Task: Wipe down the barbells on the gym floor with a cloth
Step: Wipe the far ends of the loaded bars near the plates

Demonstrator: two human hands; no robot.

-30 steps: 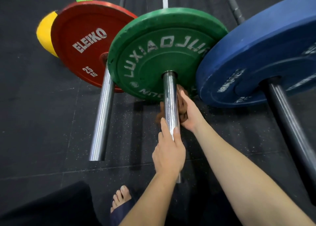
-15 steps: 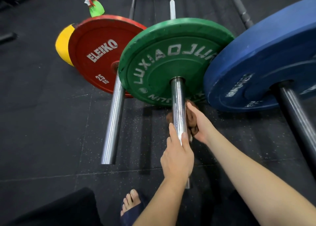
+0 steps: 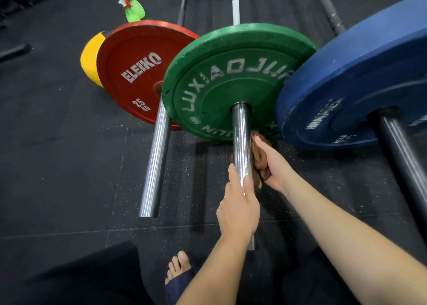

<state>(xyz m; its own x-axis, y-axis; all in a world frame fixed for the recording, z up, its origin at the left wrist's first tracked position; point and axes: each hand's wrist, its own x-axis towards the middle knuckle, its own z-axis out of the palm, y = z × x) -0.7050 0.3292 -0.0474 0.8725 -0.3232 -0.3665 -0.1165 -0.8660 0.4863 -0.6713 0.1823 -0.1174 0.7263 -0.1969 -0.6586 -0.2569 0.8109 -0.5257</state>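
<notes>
Three barbells lie side by side on the black gym floor. The middle one carries a green plate (image 3: 231, 78), and its chrome sleeve (image 3: 241, 143) points toward me. My left hand (image 3: 238, 210) grips the near end of that sleeve, thumb and fingers curled round it. Just right of the sleeve, my right hand (image 3: 272, 166) holds a bunched brown cloth (image 3: 260, 159) against the sleeve's right and under side. Part of the cloth is hidden behind the sleeve.
On the left lies a barbell with a red plate (image 3: 134, 73), a yellow plate (image 3: 89, 59) behind it and a chrome sleeve (image 3: 157, 161). A blue plate (image 3: 351, 78) on a dark sleeve (image 3: 402, 157) lies right. A green spray bottle (image 3: 132, 9) stands behind. My sandalled foot (image 3: 179, 270) is below.
The camera has tilted, so everything sits lower and more to the right in view. Both hands keep their hold on the sleeve and the cloth; the cloth hand has barely shifted along the sleeve.
</notes>
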